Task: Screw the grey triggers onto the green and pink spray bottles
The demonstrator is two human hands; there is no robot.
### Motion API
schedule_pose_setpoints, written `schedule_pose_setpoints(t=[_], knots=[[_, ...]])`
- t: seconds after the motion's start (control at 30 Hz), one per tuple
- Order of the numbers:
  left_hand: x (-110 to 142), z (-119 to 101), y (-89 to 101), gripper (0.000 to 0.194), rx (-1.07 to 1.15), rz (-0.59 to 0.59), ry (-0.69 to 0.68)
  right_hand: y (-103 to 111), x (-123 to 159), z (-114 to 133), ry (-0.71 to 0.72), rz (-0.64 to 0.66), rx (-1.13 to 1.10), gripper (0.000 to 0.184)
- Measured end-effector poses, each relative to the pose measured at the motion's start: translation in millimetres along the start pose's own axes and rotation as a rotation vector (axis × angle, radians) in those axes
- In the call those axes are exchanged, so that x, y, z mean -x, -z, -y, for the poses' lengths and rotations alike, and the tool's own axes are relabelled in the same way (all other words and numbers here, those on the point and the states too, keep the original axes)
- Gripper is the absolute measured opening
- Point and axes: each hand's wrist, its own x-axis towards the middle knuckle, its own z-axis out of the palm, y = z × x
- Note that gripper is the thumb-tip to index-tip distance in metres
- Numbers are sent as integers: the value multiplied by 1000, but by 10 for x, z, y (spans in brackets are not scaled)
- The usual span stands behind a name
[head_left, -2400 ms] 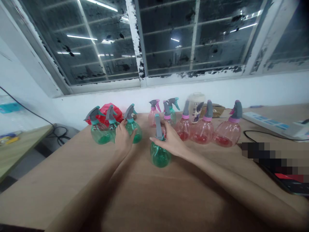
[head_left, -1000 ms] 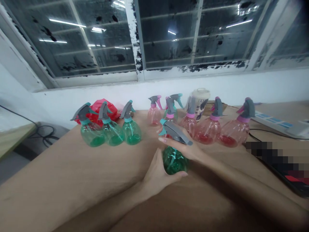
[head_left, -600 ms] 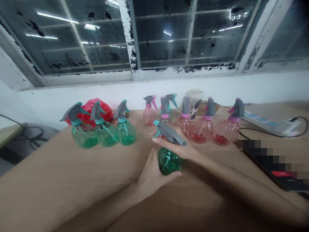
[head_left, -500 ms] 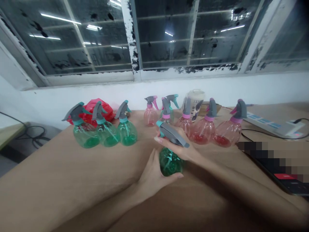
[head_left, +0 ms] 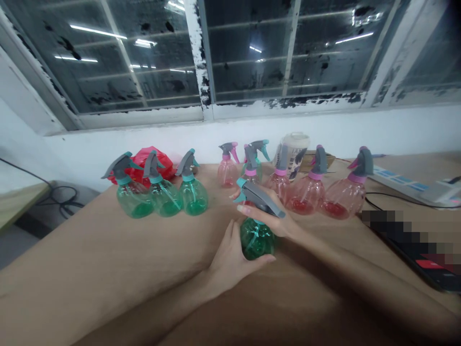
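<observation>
A green spray bottle (head_left: 257, 240) with a grey and teal spray head stands in front of me between both hands. My left hand (head_left: 234, 252) is wrapped round the left side and front of its body, the thumb along the bottom edge. Around the spray head, just above the collar, my right hand (head_left: 275, 218) is closed, with fingers on both sides of it. Three more green spray bottles (head_left: 163, 197) stand in a row at the left. To the right, several pink spray bottles (head_left: 306, 194) with grey heads stand side by side.
Behind the bottles are a red plastic bag (head_left: 154, 163) and a printed white cup (head_left: 295, 149). A power strip (head_left: 406, 178), a black cable and a dark phone (head_left: 406, 254) lie on the right of the brown table (head_left: 137, 259). A window wall bounds the back.
The whole view has shifted slightly, so everything appears a little further right. Both hands keep the same hold on the green spray bottle.
</observation>
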Motion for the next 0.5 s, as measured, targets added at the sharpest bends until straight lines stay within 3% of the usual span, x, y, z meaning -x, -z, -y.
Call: schedule_pose_setpoints(t=[0.2, 0.5], knots=[[22, -5, -17, 84, -18, -38, -31, -8, 22, 75, -38, 74, -62, 34], [9, -39, -5, 84, -32, -29, 22, -58, 14, 31, -122, 7, -78, 27]])
